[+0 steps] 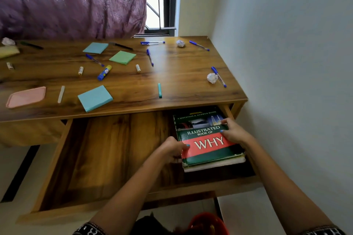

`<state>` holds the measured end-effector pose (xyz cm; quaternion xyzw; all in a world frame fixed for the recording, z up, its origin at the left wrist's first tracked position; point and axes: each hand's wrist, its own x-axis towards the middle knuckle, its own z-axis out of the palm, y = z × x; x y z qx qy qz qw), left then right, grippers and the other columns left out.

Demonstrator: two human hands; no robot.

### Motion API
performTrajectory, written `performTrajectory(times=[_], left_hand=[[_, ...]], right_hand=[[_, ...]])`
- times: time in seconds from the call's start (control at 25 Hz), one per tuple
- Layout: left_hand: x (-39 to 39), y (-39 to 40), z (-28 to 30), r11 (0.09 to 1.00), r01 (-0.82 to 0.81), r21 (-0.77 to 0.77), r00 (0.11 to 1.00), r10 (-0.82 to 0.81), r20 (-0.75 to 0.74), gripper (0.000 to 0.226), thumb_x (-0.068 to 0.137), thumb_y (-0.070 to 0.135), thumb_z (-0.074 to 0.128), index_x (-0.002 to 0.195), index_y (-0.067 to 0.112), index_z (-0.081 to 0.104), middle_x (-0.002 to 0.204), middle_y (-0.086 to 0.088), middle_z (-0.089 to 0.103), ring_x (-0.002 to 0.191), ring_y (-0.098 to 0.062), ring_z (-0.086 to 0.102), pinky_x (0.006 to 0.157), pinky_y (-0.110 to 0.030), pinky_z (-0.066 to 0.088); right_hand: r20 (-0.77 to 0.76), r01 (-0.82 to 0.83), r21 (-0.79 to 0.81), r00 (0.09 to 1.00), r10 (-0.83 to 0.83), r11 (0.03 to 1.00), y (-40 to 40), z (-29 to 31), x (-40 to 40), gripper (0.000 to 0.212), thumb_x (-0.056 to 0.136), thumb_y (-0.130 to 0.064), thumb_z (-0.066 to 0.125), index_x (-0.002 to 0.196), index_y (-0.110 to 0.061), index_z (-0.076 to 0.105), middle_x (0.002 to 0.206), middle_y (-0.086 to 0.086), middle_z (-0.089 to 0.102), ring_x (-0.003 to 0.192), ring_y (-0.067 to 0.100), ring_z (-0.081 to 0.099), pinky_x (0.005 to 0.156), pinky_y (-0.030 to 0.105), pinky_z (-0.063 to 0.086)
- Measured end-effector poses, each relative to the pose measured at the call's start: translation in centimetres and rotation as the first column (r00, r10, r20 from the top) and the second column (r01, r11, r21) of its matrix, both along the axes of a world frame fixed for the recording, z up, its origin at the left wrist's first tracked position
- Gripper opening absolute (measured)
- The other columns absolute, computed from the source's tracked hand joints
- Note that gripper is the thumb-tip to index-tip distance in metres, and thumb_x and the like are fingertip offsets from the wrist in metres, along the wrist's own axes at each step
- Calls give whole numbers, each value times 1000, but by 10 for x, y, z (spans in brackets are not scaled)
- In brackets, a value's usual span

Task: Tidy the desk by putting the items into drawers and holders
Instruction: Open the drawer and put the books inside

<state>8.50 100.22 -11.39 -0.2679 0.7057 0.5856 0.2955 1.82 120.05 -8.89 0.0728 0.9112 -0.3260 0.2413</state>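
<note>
Both hands' grip clamped on book (208, 139) in drawer (107, 158); pens, notes etc. still on worktop (181, 86).

Home study corner, wooden desk (181, 74), purple curtain (72, 2), window (158, 0)

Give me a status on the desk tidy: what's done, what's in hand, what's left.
Done: the wooden drawer is pulled open. In hand: the left hand and right hand grip the green and red "WHY" book, which tops a stack in the drawer's right end. Left: nearly all of it. Blue pens, sticky-note pads, crumpled paper balls, a glue stick and a pink tray lie on the desktop.
</note>
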Motion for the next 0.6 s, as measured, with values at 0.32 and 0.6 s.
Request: performTrajectory(times=[0.32,0.6], left_hand=[[7,10,-32,979,98,-181,995,-102,-11,36,85,17,66,113,10,46,121,-11,58,107,-25,61,82,-36,57],[11,14,-45,950,142,-277,984,-166,-67,35,85,19,66,114,9,50,123,-10,59,109,-22,60,88,-30,53]], right_hand=[[149,55,57,987,-63,997,-7,-43,11,60,90,-8,48,140,-19,18,111,15,58,97,29,64,89,45,53],[48,89,144,994,-97,986,-11,-54,17,56,89,-12,54,137,-17,26,119,16,57,105,31,60,86,40,51]])
